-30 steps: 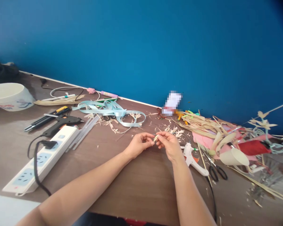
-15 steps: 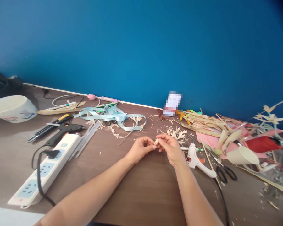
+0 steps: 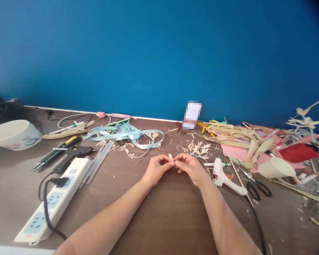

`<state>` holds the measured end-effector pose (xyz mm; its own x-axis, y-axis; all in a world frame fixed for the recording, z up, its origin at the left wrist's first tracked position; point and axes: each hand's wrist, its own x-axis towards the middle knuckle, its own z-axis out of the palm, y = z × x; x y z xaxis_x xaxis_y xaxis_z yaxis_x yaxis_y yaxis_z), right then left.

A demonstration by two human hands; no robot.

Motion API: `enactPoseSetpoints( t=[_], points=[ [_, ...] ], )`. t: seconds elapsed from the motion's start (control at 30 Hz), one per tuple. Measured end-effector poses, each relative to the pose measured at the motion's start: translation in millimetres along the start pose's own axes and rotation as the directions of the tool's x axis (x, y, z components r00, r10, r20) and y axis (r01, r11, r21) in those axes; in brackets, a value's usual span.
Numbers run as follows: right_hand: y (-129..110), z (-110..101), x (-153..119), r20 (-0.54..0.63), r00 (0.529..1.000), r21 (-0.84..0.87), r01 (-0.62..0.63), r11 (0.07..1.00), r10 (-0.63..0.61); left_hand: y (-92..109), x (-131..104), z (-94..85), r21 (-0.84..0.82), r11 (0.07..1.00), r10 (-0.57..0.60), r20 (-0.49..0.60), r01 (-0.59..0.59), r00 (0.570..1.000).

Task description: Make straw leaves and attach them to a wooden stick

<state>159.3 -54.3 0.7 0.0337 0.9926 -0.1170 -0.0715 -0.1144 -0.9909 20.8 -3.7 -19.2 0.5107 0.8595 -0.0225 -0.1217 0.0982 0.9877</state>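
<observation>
Between my two hands, over the middle of the table, is a small pale piece of dried husk (image 3: pixel 171 157) with its pointed tip sticking up. My left hand (image 3: pixel 159 168) pinches it between thumb and fingers. The fingertips of my right hand (image 3: pixel 188 167) are pinched together at its lower end, touching the left fingertips. Behind the hands lies a small heap of cut husk pieces (image 3: pixel 199 149). A white glue gun (image 3: pixel 220 177) rests just right of my right hand.
Scissors (image 3: pixel 256 187), a paper cup (image 3: pixel 278 167) and husk strips (image 3: pixel 228 134) lie right. Left are a power strip (image 3: pixel 53 202), a black glue gun (image 3: pixel 73 156), glue sticks (image 3: pixel 98 161), a cutter (image 3: pixel 55 152), a white bowl (image 3: pixel 16 134) and blue ribbon (image 3: pixel 127 134).
The husk piece has turned between my fingers, and its tip now points up. My right fingers have shifted to its lower end. The view has tilted slightly.
</observation>
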Motion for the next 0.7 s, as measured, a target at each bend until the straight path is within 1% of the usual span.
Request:
enactPoseSetpoints(
  t=[0.13, 0.27, 0.43, 0.7],
  points=[
    [0.2, 2.2, -0.1, 0.045, 0.999, -0.034, 0.002, 0.999, -0.001, -0.3, 2.2, -1.8, -0.112, 0.993, -0.033, 0.01, 0.034, 0.999],
    [2.2, 3.7, 1.0, 0.022, 1.0, -0.075, 0.021, 0.997, -0.019, -0.2, 3.6, -3.7, -0.168, 0.983, -0.065, 0.03, 0.069, 0.997],
    [7.0, 4.4, 2.4, -0.01, 0.999, -0.092, 0.051, 0.994, -0.052, 2.1, 2.9, -3.6, -0.142, 0.986, -0.075, 0.059, 0.083, 0.995],
    [11.7, 4.6, 3.4, -0.009, 0.998, -0.1, 0.054, 0.994, -0.056, 3.0, 0.3, -1.4, -0.059, 0.996, -0.07, 0.03, 0.071, 0.997]
  ],
)
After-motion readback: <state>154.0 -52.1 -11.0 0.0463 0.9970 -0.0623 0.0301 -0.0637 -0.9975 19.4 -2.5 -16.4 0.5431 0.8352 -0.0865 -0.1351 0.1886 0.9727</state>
